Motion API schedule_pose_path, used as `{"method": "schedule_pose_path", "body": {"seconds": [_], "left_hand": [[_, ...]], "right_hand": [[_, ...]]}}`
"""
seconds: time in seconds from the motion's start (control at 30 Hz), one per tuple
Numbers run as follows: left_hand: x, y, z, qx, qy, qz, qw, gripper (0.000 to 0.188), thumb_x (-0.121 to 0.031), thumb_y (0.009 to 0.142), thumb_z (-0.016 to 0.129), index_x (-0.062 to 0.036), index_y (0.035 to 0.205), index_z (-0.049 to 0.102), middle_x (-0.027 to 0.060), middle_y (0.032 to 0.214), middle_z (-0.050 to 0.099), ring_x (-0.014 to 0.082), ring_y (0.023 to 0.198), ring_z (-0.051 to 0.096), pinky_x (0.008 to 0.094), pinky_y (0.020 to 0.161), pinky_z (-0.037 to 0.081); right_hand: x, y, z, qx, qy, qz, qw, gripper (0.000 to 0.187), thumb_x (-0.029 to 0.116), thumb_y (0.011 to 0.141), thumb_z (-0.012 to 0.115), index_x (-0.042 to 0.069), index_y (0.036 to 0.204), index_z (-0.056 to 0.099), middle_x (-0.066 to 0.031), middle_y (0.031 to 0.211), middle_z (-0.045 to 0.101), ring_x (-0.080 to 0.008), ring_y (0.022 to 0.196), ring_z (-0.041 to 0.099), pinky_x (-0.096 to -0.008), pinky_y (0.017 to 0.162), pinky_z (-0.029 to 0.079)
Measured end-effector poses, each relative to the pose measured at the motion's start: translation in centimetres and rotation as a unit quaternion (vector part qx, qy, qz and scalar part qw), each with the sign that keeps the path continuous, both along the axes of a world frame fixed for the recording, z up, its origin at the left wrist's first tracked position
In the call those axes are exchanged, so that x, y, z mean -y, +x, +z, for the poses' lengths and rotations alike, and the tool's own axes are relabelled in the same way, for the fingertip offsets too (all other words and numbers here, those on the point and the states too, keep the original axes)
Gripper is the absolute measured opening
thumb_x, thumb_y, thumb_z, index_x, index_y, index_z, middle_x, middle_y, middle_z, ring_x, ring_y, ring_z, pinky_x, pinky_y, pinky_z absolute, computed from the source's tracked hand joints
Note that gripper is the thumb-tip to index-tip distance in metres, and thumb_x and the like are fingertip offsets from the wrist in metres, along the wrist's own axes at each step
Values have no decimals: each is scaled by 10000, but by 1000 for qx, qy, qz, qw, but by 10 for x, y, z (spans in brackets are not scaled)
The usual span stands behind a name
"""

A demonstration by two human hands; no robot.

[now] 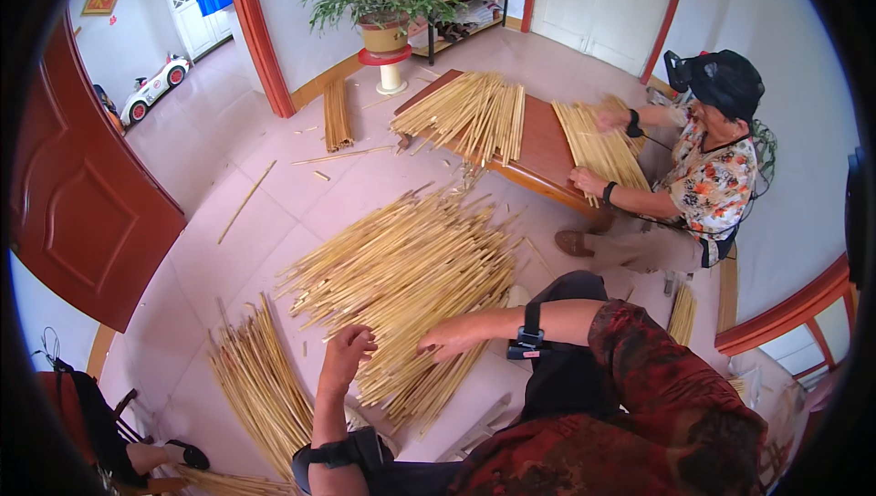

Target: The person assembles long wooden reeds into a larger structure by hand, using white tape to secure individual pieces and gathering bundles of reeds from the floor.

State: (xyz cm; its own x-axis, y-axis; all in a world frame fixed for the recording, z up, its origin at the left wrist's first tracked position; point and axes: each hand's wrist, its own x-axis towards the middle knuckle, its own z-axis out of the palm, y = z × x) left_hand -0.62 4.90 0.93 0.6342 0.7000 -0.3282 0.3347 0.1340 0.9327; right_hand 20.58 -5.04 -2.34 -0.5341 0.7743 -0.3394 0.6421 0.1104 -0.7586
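Dozens of thin, straight, yellow-tan sticks (401, 259) lie in a broad pile on the pale pink tiled floor (255, 250) before the person, their long axes slanting from lower left to upper right (a few stray off that line). The right forearm, wearing a black wrist strap (531, 336), crosses the pile's near right side and hides part of it. Left of the pile, a narrower heap of yellow sticks (260, 377) runs from upper left to lower right. Farther off, a low, reddish-brown wooden table (538, 135) bears a spread fan of sticks (474, 113), and a co-worker in a flowered shirt (716, 177) handles more at its right end. As for the fingers, those of the left hand (345, 356) are half-curled at the pile's near edge; those of the right hand (447, 336) reach fairly straight over the sticks, blurred. Whether either grips any, I cannot tell.
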Motion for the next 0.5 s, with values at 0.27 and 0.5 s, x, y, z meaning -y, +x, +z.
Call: {"method": "schedule_pose_path", "body": {"seconds": [0.27, 0.5], "left_hand": [[-1, 7, -21, -18, -18, -16, 1000, 278, -200, 821, 488, 26, 979, 526, 97, 864, 582, 159, 743, 589, 248, 601, 455], [-3, 18, -29, -13, -47, -33, 998, 291, -213, 828, 487, 27, 988, 523, 103, 873, 582, 164, 762, 590, 250, 611, 459]], "right_hand": [[-13, 27, 27, -52, -90, -61, 993, 427, 202, 802, 504, 33, 1180, 402, -172, 1088, 520, -243, 908, 547, -324, 755, 445], [-31, 19, 13, -162, -153, -66, 973, 440, 262, 848, 474, 43, 1213, 367, -160, 1118, 488, -178, 935, 528, -288, 726, 464]]}}
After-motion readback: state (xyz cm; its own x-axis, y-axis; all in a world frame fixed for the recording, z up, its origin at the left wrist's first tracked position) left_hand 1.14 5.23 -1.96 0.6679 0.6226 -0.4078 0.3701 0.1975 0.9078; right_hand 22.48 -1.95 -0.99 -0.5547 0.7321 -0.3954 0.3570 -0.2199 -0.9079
